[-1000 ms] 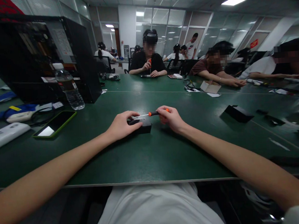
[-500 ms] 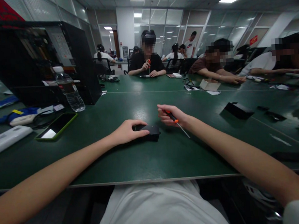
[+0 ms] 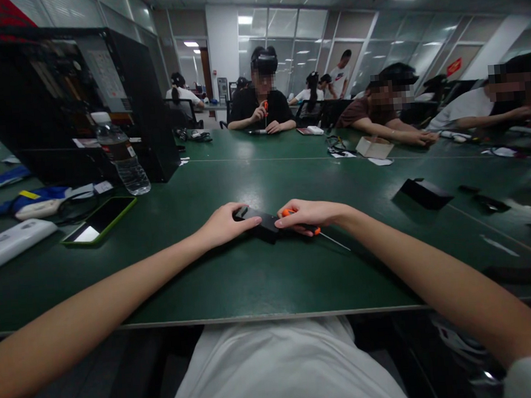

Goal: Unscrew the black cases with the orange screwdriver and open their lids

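A small black box-shaped device lies on the green table in front of me; its exact kind I cannot make out. My left hand grips its left end, thumb along the near side and fingers over the far side. An orange-and-black screwdriver is held in my right hand, its thin metal shaft pointing away to the lower right. My right thumb and fingertips touch the device's right end at the same time.
On the left stand an open computer case and a water bottle, near a green-edged phone and a white bar-shaped object. A black box-like part lies at right. Across the table a person works.
My right hand has moved left and down onto the device's right end, still holding the screwdriver. The device has turned slightly under my left hand.
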Demonstrator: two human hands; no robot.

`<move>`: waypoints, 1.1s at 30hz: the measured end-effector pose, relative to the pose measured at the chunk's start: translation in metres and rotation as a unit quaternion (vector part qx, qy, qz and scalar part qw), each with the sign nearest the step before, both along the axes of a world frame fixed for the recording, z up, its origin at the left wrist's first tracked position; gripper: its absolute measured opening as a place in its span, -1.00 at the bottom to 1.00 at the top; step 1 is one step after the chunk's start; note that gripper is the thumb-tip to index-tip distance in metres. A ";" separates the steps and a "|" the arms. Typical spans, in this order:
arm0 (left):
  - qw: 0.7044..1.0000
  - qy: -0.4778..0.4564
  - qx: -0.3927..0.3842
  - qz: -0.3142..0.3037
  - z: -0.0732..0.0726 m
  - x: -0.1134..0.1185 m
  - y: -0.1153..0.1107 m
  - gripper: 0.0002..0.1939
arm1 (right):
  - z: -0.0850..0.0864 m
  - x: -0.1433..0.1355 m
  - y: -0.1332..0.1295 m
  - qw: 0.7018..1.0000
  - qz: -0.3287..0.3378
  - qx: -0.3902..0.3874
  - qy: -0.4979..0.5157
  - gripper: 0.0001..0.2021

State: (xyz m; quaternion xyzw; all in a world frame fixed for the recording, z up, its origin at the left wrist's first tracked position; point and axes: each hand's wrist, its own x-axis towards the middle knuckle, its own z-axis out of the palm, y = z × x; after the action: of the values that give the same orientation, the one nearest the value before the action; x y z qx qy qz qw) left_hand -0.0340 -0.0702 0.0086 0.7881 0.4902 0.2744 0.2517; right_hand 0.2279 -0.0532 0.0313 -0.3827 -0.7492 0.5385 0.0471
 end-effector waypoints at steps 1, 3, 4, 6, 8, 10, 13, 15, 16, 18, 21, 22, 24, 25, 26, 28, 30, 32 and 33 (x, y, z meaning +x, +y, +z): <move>1.000 0.013 0.014 0.005 -0.001 0.001 0.000 -0.30 | 0.000 0.000 0.000 1.000 0.002 0.006 -0.008 -0.50; 0.999 0.030 0.036 0.021 -0.003 0.002 -0.002 -0.31 | 0.000 -0.001 0.000 1.000 0.004 0.010 -0.014 -0.49; 0.998 0.036 0.038 0.030 -0.003 0.002 -0.004 -0.29 | -0.001 -0.001 0.000 1.000 0.004 0.010 -0.013 -0.49; 0.999 0.037 0.021 0.032 -0.001 0.004 -0.007 -0.26 | -0.001 -0.002 0.000 1.000 0.005 0.007 -0.014 -0.50; 1.000 0.015 -0.005 -0.001 0.002 0.006 -0.012 -0.32 | 0.000 -0.003 0.001 1.000 0.009 0.004 -0.023 -0.51; 0.999 -0.021 -0.014 -0.033 0.005 0.007 -0.015 -0.41 | 0.002 -0.003 0.001 0.999 0.012 0.002 -0.031 -0.51; 0.998 -0.052 -0.006 -0.045 0.008 0.009 -0.018 -0.49 | 0.004 -0.002 0.001 1.000 0.009 0.002 -0.030 -0.51; 0.998 -0.050 0.001 -0.046 0.008 0.009 -0.019 -0.50 | 0.005 -0.002 0.000 1.000 0.005 0.004 -0.025 -0.48; 0.998 -0.051 0.007 -0.046 0.008 0.009 -0.020 -0.49 | 0.006 -0.002 -0.001 1.000 0.007 0.004 -0.024 -0.46; 0.997 -0.058 0.020 -0.051 0.007 0.010 -0.023 -0.50 | 0.006 -0.001 -0.002 1.000 0.018 0.002 -0.023 -0.47; 0.994 -0.075 0.049 -0.070 0.007 0.013 -0.029 -0.56 | 0.006 -0.001 -0.004 0.999 0.040 -0.009 -0.020 -0.53; 0.992 -0.081 0.058 -0.075 0.007 0.014 -0.031 -0.54 | 0.005 -0.001 -0.004 0.999 0.045 -0.012 -0.017 -0.54; 0.990 -0.092 0.075 -0.079 0.007 0.016 -0.034 -0.41 | 0.005 -0.001 -0.004 0.998 0.052 -0.018 -0.012 -0.53; 0.988 -0.097 0.089 -0.080 0.007 0.016 -0.035 -0.33 | 0.004 -0.001 -0.005 0.998 0.055 -0.020 -0.009 -0.52; 0.986 -0.098 0.109 -0.084 0.007 0.015 -0.037 -0.30 | 0.004 -0.001 -0.005 0.998 0.057 -0.022 -0.007 -0.52; 0.977 -0.090 0.160 -0.107 0.007 0.014 -0.040 -0.33 | 0.004 -0.002 -0.007 0.998 0.062 -0.021 0.000 -0.51; 0.969 -0.083 0.193 -0.130 0.006 0.013 -0.042 -0.33 | 0.003 -0.003 -0.009 0.998 0.063 -0.018 0.013 -0.50; 0.967 -0.100 0.203 -0.121 0.005 0.013 -0.040 -0.26 | 0.000 -0.005 -0.008 0.998 0.049 -0.013 0.038 -0.50; 0.965 -0.124 0.207 -0.103 0.004 0.013 -0.037 -0.21 | -0.002 -0.006 -0.007 0.998 0.035 -0.009 0.057 -0.51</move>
State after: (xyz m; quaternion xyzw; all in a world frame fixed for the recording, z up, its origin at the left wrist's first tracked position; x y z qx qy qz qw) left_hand -0.0212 -0.1076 0.0122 0.8292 0.3036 0.4378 0.1690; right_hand 0.2223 -0.0604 0.0288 -0.3256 -0.7533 0.5674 0.0676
